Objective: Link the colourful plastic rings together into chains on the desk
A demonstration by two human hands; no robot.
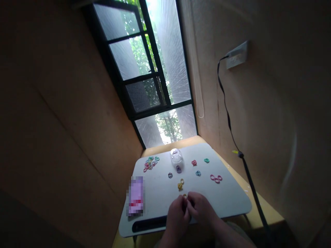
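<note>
My left hand (178,214) and my right hand (199,206) meet over the near part of the white table (157,203), fingers pinched together. A small yellow hair tie (184,195) shows at their fingertips; the rest of it is hidden by the fingers. Just beyond lies a clump of yellow hair ties (180,186). Farther back are a dark hair tie bunch (170,175), a purple one (178,169), a blue one (198,173), a red one (194,163) and a green one (206,160). Loose pink hair ties (216,178) lie at the right.
A clear plastic jar (176,157) stands at the back of the table. A mixed pile of coloured hair ties (150,164) lies at the back left. A blurred purple packet (136,196) rests on the left edge. A black cable (249,175) hangs at the right.
</note>
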